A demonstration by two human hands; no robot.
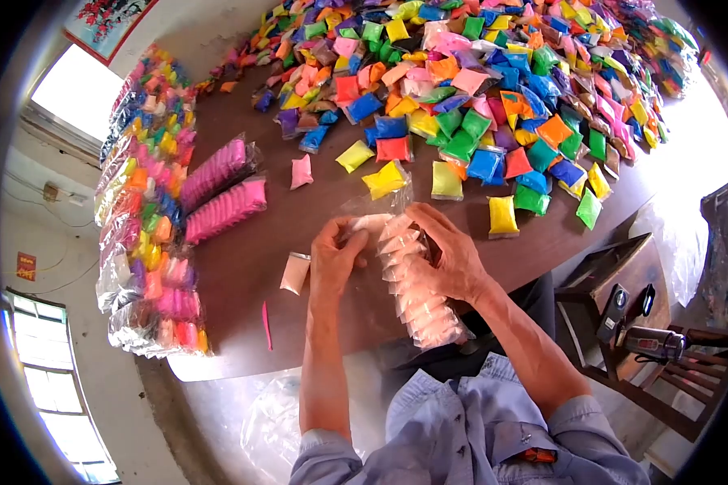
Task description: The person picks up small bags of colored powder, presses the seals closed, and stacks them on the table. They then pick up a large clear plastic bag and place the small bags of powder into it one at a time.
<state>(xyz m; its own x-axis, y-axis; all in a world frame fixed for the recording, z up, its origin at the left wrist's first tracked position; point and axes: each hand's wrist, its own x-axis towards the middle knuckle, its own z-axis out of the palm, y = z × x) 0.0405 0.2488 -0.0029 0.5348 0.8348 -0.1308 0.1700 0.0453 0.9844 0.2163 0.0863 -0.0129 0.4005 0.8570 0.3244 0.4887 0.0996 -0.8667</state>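
Observation:
My right hand (pixel 455 260) is wrapped round the side of a row of peach packets (pixel 423 305), stacked closely in a transparent bag that reaches down over the table's front edge. Thumb and fingers of my left hand (pixel 334 257) pinch a single pale peach packet (pixel 372 221) at the top end of that row. Another peach packet (pixel 295 273) lies on the table just left of my left wrist. Farther left is a thin pink strip (pixel 267 326). A yellow packet (pixel 386 180) sits a little beyond my hands.
A large heap of multicoloured packets (pixel 469 89) covers the far side of the brown table (pixel 243 194). Two bagged rows of magenta packets (pixel 226 210) lie at left, beside a long stack of filled bags (pixel 150 226). At right, a wooden stool (pixel 623 299) bears a metal flask (pixel 655 343).

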